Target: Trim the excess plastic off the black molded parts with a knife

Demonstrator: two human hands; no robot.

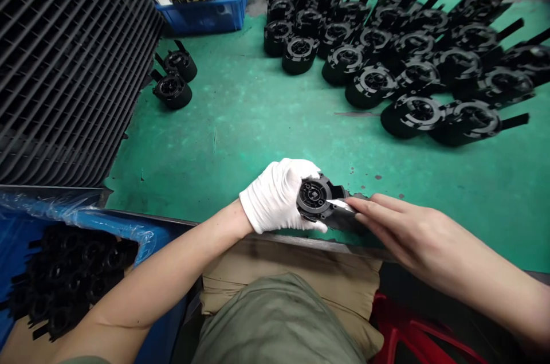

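Observation:
My left hand (283,195), in a white glove, is closed around a round black plastic housing (315,195) near the front edge of the table. The housing's ringed face, with small holes and a central hub, is turned up toward me. Bare and closed, my right hand (399,223) pinches a small pointed knife blade (339,203). The blade's tip is at the rim of the housing's round face; whether it touches cannot be made out. My right fingers cover the rest of the knife.
Many similar black housings (372,86) stand on the green tabletop (258,112) at the back right; two more (172,90) stand at the left. A blue bin (206,17) is behind. Stacked black racks (64,66) rise at left, above a blue crate (158,238) of black parts.

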